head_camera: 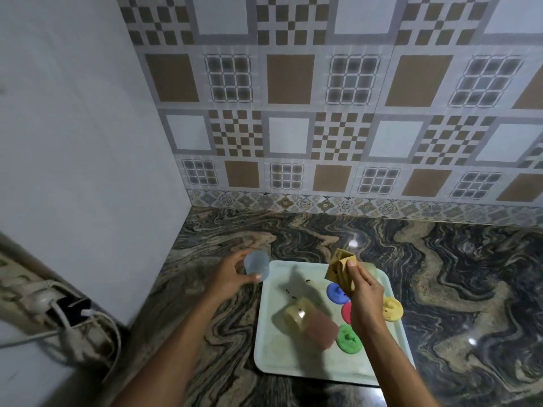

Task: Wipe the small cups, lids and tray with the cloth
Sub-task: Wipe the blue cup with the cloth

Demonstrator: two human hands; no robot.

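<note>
My left hand (pixel 227 276) grips a small pale blue cup (pixel 256 265) above the counter, just left of the pale tray (pixel 273 352). Over the tray's far right part, my right hand (pixel 364 295) pinches a folded tan cloth (pixel 340 267). On the tray lie a yellow cup (pixel 296 314) and a pinkish cup (pixel 320 329), both on their sides and nested together. Beside them sit a blue lid (pixel 336 292), a green lid (pixel 348 339) and a yellow lid (pixel 392 309). A red lid (pixel 346 312) is partly hidden by my right hand. Dark crumbs speckle the tray.
The tray rests on a dark marbled counter (pixel 455 289) backed by a patterned tiled wall (pixel 323 127). A white panel (pixel 88 142) closes the left side. A power strip with plugs and white cables (pixel 50 306) sits at the lower left.
</note>
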